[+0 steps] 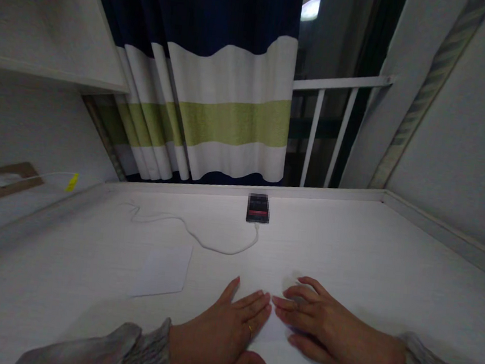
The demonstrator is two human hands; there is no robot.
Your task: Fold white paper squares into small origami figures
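My left hand [231, 335] lies flat with its fingers stretched toward the right and its thumb apart. It presses on a pale sheet of paper [273, 329] that blends into the white tabletop and is mostly covered. My right hand [323, 327] rests at the sheet's right side, palm down, fingers spread and slightly bent. The fingertips of both hands almost meet over the paper. Whether the sheet is folded cannot be made out. Left of my hands lies another white sheet [163, 271], flat and untouched.
At the back edge of the white table [348, 238] stands a small dark device [258, 208], its picture blurred, with a white cable [218, 251] curving left. Behind hang a striped curtain [234, 89] and a white railing [341, 84]. A brown cut-out panel [28, 176] is on the left wall.
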